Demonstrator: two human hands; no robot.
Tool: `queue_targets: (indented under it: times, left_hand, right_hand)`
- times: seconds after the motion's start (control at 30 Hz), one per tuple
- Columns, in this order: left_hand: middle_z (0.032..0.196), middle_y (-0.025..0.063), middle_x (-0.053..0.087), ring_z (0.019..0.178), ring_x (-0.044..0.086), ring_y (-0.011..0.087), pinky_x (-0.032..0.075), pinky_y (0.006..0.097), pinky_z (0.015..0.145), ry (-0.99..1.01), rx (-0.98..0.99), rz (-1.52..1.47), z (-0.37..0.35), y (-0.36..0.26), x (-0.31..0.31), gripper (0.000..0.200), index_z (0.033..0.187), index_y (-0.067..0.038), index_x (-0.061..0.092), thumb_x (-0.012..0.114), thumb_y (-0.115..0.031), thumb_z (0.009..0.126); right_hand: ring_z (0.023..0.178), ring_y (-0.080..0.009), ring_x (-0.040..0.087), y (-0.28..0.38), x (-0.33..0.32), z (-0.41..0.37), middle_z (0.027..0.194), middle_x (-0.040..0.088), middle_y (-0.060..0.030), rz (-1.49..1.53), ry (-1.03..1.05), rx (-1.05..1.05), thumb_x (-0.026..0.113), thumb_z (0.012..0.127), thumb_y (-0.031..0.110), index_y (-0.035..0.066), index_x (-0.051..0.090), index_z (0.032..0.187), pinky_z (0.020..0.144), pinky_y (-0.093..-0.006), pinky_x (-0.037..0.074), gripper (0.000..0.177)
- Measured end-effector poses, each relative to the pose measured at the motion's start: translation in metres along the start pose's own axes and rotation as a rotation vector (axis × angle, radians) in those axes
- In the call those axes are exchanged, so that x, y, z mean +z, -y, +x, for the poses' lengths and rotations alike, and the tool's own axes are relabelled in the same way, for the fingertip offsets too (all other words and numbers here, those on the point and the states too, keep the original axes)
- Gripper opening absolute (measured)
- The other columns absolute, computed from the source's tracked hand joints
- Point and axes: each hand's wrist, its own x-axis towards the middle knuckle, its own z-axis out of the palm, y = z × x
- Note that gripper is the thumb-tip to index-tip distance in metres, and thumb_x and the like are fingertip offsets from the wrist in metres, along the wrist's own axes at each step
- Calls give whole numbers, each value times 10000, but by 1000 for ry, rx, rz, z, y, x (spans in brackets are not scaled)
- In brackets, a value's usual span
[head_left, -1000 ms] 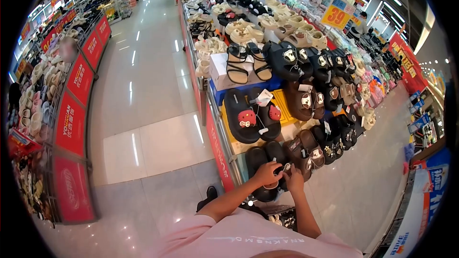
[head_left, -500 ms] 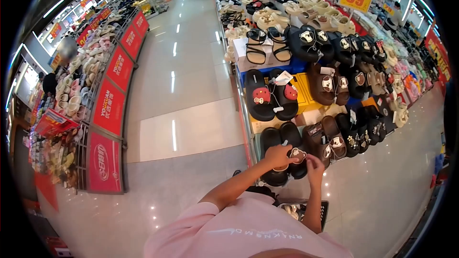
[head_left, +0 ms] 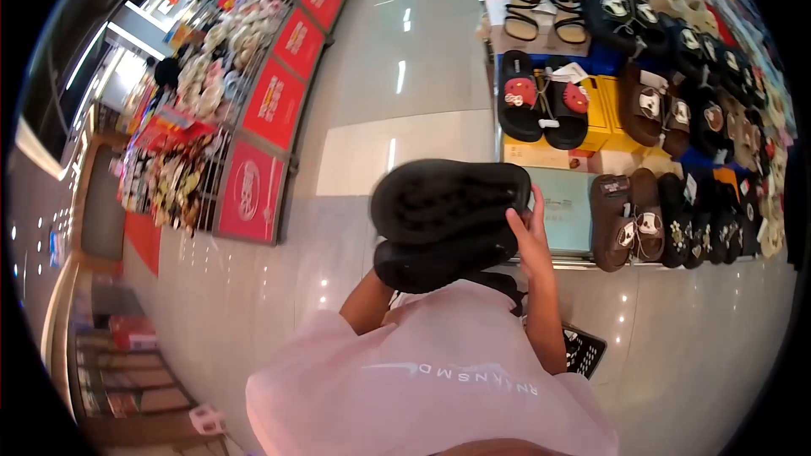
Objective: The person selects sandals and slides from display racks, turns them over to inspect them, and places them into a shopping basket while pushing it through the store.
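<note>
A pair of black slides is up in front of my chest, with the dark soles turned toward me. My right hand grips one end of the pair, its thumb against the edge of the upper slide. From the other side my left forearm reaches up behind the pair, and that hand holds it from behind with the fingers hidden. On the display, a pale green shoebox lies just beyond my right hand, beside brown slides.
Black slides with red cat faces sit on yellow boxes at the display's corner. A shelf with red panels lines the aisle on the left. A dark basket is low beside my right arm.
The black slides have come off the display and been turned soles toward me, uncovering the green box. Both hands have moved left and closer to my body. My view has swung left.
</note>
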Motion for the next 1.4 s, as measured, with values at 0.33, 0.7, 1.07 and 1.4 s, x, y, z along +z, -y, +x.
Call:
queue_targets:
  times: [0.33, 0.7, 1.07, 1.4]
  left_hand:
    - [861, 42, 603, 782, 575, 123, 463, 307, 718, 15, 257, -48, -58, 13, 0, 454, 949, -21, 578, 705, -444, 848]
    - [709, 19, 566, 659, 540, 106, 426, 296, 608, 139, 282, -100, -66, -27, -32, 479, 784, -32, 573, 770, -468, 781]
    - [558, -3, 529, 535, 504, 88, 388, 285, 497, 156, 565, 915, -46, -144, -16, 532, 618, -42, 568, 834, -492, 714]
    - [545, 83, 568, 505, 566, 268, 418, 348, 476, -287, 813, 2048, -45, -172, 7, 510, 648, -59, 654, 863, -515, 553]
  right_hand:
    - [1127, -165, 558, -33, 15, -2, 1215, 588, -69, 425, 121, 69, 551, 999, 324, 38, 325, 1466, 988, -309, 441, 592]
    - [1150, -158, 543, -19, 54, 21, 1268, 595, -97, 84, 84, -274, 585, 984, 253, 62, 366, 1432, 1010, -280, 398, 534]
    - [1138, -262, 599, -24, 108, 53, 1286, 600, -114, 185, -32, 533, 415, 1026, 370, 18, 488, 1370, 994, -401, 482, 498]
    - [1201, -303, 574, -59, 158, 84, 1358, 565, -144, 779, 246, 519, 358, 1013, 435, 39, 488, 1383, 1042, -446, 455, 557]
